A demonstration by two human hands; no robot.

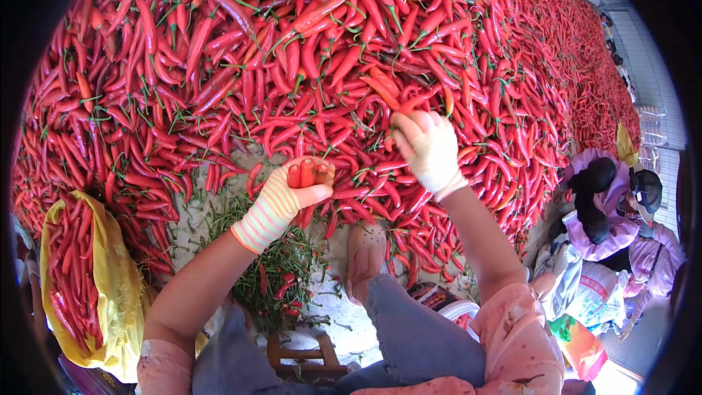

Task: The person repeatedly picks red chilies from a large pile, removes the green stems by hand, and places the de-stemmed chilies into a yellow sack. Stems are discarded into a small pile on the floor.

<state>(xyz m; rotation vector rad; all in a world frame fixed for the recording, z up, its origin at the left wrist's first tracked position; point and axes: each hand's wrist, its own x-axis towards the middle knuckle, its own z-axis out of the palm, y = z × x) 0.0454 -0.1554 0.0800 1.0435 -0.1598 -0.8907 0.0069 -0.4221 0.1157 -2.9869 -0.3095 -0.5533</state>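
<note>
My left hand [290, 192], in a striped knit glove, is closed around several red chili peppers [307, 172] whose cut-looking ends face up. Up and to the right, at the near part of a large heap of red chilies [230, 82], is my right hand [425, 145] in a pale glove. Its fingertips are pinched together at an orange-red chili [384, 93]; whether they grip it cannot be told. Below my left hand lies a pile of green stems [279, 269] with a few red bits.
A yellow sack [118, 291] filled with chilies stands at the left. A wooden stool [299, 354] and a white bucket [458, 310] are near my legs. At the right, people in purple clothing [609, 236] sit beside white sacks [595, 293] and a colourful bag [581, 348].
</note>
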